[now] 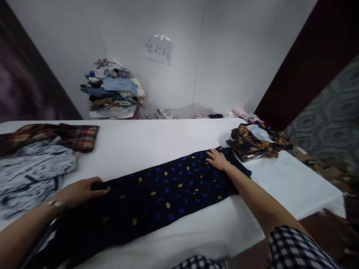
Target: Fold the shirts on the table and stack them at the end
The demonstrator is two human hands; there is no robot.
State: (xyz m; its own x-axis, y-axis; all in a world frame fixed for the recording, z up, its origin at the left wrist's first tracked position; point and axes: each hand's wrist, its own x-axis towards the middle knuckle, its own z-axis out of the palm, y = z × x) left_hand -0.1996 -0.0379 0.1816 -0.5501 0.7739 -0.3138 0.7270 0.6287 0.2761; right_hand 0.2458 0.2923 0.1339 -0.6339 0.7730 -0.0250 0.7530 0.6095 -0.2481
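A dark navy shirt (171,186) with small blue and yellow leaf shapes lies stretched in a long folded strip across the white table (157,138). At its left part, my left hand (81,192) pinches the upper edge of the cloth between thumb and fingers. The strip's lower left end trails toward the table's near side and is dark and blurred. Over on the right, my right hand (218,160) rests flat on the shirt near its other end, fingers spread.
Left of the shirt lie a black-and-white printed garment (36,168) and a red plaid one (81,136). Folded dark floral clothes (252,140) sit at the right. A tall clothes pile (114,89) stands behind the table, below a handwritten sign (159,50) on the wall.
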